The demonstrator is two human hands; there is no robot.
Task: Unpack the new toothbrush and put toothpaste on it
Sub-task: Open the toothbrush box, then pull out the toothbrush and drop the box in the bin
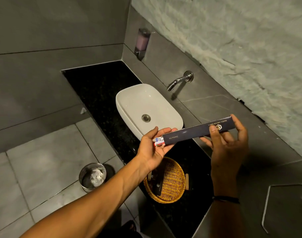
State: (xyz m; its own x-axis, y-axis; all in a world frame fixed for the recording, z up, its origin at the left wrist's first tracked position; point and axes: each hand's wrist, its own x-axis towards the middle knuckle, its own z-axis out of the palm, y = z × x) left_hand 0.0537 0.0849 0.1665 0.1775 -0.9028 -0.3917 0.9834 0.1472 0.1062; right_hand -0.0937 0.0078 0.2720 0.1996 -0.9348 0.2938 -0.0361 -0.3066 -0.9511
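Note:
A long dark blue dental kit box (pixel 196 131) is held level in the air over the counter, in front of the sink. My right hand (pixel 227 145) pinches its right end between thumb and fingers. My left hand (pixel 153 146) lies palm up under the box's open left end. A toothbrush head (pixel 158 139) and a small red and white toothpaste tube (pixel 159 144) stick out of that end onto my left palm, with the fingers spread.
A white basin (pixel 146 109) sits on the black counter (pixel 98 86) under a wall tap (pixel 179 81). A wicker basket (pixel 169 181) with dark packets lies below my hands. A steel bin (pixel 92 176) stands on the floor. A soap dispenser (pixel 142 42) hangs on the wall.

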